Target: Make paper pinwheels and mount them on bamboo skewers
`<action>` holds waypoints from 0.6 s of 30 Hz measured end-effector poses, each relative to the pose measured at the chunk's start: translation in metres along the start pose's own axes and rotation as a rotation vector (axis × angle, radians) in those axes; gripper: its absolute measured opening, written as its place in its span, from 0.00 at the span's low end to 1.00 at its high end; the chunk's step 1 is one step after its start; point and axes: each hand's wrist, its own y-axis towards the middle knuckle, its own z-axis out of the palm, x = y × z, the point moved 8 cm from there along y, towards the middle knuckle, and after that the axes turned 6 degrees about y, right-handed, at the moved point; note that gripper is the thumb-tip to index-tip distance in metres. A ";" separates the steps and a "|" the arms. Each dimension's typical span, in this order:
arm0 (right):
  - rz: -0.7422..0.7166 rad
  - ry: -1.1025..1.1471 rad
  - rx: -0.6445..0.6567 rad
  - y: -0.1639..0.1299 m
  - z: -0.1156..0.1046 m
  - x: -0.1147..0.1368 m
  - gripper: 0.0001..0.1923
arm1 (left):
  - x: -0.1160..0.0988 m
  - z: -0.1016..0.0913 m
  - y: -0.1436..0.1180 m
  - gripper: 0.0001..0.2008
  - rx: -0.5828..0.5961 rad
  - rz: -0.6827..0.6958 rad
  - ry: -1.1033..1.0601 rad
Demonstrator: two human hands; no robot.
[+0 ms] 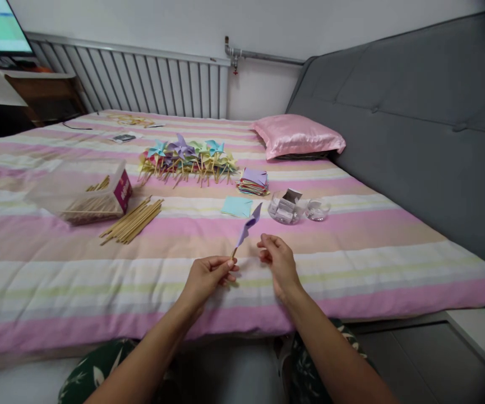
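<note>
Between the thumb and fingers of my left hand is the stick of a purple paper pinwheel, its head tilted up to the right. My right hand hovers just right of the pinwheel, apart from it, with fingers curled and thumb near the index fingertip; whether something tiny is pinched there I cannot make out. Beyond the hands lie light blue paper squares and a stack of coloured paper squares. To the right stand a clear round container with small packets and a smaller clear dish.
Several finished pinwheels lie heaped farther back on the striped bed. On the left are loose wooden sticks and a clear plastic box holding more sticks. A pink pillow rests near the grey headboard.
</note>
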 end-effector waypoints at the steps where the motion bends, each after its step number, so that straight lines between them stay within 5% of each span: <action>1: -0.031 -0.005 0.013 -0.001 0.001 0.003 0.13 | 0.000 -0.003 0.000 0.15 -0.035 0.004 0.009; 8: -0.155 -0.038 0.238 -0.013 0.021 0.015 0.10 | -0.007 -0.013 -0.001 0.10 -0.175 0.078 0.106; 18: -0.129 -0.024 0.120 -0.009 0.014 0.009 0.09 | -0.004 -0.008 0.002 0.09 -0.126 0.114 0.159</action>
